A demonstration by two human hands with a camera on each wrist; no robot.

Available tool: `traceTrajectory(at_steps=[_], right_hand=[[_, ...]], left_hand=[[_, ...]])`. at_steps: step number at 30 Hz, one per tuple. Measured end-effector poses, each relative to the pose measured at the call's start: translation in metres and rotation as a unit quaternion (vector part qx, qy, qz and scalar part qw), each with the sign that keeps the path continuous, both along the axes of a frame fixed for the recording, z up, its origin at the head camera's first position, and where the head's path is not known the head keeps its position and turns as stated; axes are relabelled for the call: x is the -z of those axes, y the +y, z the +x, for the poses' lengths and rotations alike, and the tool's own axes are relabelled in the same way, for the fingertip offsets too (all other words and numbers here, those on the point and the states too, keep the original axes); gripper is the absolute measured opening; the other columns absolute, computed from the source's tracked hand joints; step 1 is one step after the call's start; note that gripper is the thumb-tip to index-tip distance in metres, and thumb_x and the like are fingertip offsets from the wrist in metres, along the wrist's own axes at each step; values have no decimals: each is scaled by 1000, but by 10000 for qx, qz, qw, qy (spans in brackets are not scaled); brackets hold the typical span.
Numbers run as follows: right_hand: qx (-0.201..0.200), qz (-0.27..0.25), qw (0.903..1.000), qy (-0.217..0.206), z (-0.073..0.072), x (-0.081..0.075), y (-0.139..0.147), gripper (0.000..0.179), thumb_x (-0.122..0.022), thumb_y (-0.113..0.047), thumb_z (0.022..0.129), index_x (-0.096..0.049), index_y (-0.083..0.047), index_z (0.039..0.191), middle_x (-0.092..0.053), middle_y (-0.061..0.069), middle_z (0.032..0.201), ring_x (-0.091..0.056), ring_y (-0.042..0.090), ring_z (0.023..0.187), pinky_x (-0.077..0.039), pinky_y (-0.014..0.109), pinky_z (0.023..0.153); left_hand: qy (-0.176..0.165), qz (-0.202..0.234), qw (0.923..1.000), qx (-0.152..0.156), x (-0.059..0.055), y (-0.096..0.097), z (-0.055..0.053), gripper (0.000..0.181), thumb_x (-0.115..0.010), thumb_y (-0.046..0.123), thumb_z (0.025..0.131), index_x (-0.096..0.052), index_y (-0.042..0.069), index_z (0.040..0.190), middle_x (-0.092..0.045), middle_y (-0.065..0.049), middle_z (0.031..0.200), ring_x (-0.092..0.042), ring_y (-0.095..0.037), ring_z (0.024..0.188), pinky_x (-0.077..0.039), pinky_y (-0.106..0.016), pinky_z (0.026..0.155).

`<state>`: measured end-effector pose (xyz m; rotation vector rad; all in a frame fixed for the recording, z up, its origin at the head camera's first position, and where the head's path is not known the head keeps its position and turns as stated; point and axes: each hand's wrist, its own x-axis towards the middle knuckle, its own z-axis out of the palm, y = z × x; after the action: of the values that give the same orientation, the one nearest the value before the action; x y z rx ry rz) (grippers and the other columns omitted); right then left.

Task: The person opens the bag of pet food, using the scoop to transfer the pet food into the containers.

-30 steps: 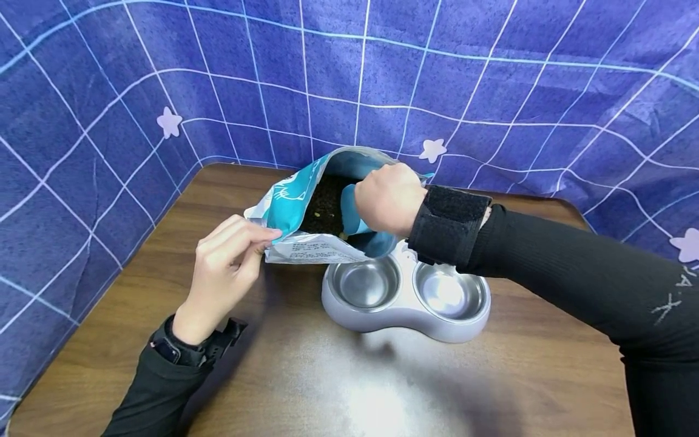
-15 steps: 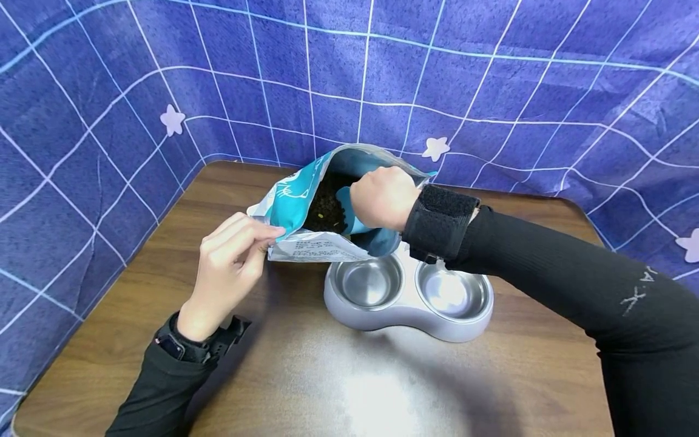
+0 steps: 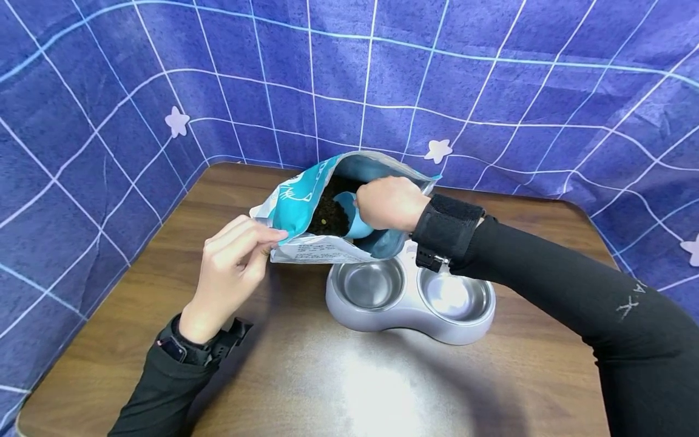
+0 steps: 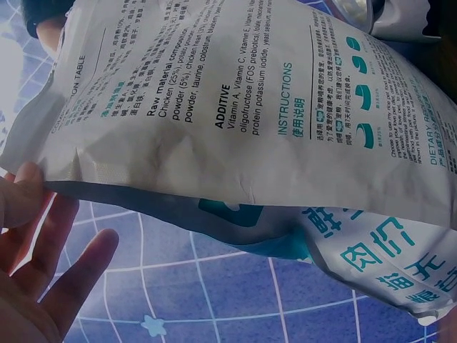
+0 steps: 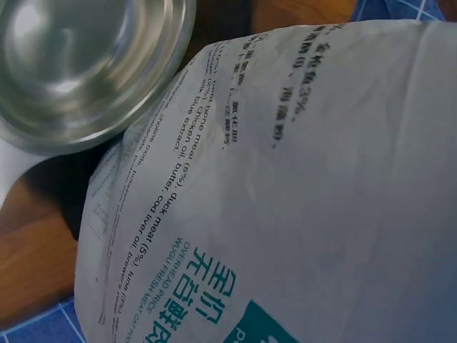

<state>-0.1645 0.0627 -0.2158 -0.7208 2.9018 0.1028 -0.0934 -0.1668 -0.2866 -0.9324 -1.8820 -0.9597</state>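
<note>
My left hand (image 3: 226, 273) pinches the left corner of an opened cat food bag (image 3: 295, 212), teal and white with a silvery inside. Dark brown kibble (image 3: 327, 221) shows through the bag's mouth. Inside that mouth, my right hand (image 3: 390, 203) grips a light blue scoop (image 3: 357, 226); its handle is hidden by the fist. In the left wrist view, thumb and fingers hold the edge of the printed white bag panel (image 4: 214, 128). The right wrist view is mostly filled by the bag's white outside (image 5: 321, 186), so hand and scoop are hidden there.
A grey double pet bowl (image 3: 398, 318) with two steel dishes stands just in front of the bag, partly under the right wrist. The wooden table (image 3: 273, 376) meets a blue grid-patterned cloth (image 3: 284, 67) at the back and left.
The scoop has turned within the bag, its mouth now facing the kibble on the left, with dark kibble at its edge. The right hand has shifted slightly; the left hand keeps its pinch.
</note>
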Motion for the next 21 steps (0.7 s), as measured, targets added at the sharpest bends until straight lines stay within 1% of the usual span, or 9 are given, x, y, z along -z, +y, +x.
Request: traceTrajectory(at_steps=[2, 5, 9, 15, 17, 21], right_hand=[[106, -46, 9999, -97, -1, 0, 1, 42, -40, -27, 99, -42, -18, 59, -52, 3, 71, -58, 24, 72, -51, 50, 72], [166, -136, 9996, -205, -1, 1, 0, 43, -39, -27, 100, -41, -18, 58, -47, 2, 68, -54, 22, 70, -50, 47, 73], [137, -243, 9993, -253, -1, 3, 0, 45, -39, -26, 101, -36, -18, 56, -34, -1, 63, -48, 21, 64, -48, 43, 70], [60, -381, 9990, -239, -1, 6, 0, 48, -38, -26, 101, -36, -18, 54, -30, -2, 59, -43, 19, 59, -44, 38, 65], [53, -482, 9984, -289, -1, 7, -1, 47, -38, -26, 102, -37, -18, 55, -30, -2, 59, -42, 18, 58, -43, 36, 64], [127, -746, 9958, -524, -1, 6, -3, 44, -38, -26, 102, -37, -18, 59, -28, -2, 60, -37, 16, 55, -39, 34, 62]], left_hand=[[-15, -39, 10000, -1, 0, 0, 0, 18, -56, -10, 82, -71, 0, 84, -68, -7, 77, -55, -18, 69, -39, -24, 63], [-12, -67, 10000, -20, 0, 0, 1, 18, -57, -11, 82, -71, 0, 84, -68, -7, 77, -55, -18, 69, -40, -24, 63], [15, -72, 10000, -28, -1, -1, 1, 18, -56, -10, 82, -71, 0, 84, -68, -7, 76, -55, -18, 68, -39, -25, 63], [14, -66, 10000, -43, 0, -1, 0, 19, -55, -9, 82, -71, 0, 84, -68, -7, 77, -54, -18, 67, -38, -25, 62], [13, -80, 10000, -55, 0, 0, 0, 19, -56, -10, 82, -71, 0, 84, -68, -7, 77, -54, -18, 67, -37, -25, 61], [-35, -136, 9999, -62, -1, 0, 0, 19, -57, -12, 81, -72, 0, 85, -69, -8, 78, -54, -18, 68, -37, -24, 61]])
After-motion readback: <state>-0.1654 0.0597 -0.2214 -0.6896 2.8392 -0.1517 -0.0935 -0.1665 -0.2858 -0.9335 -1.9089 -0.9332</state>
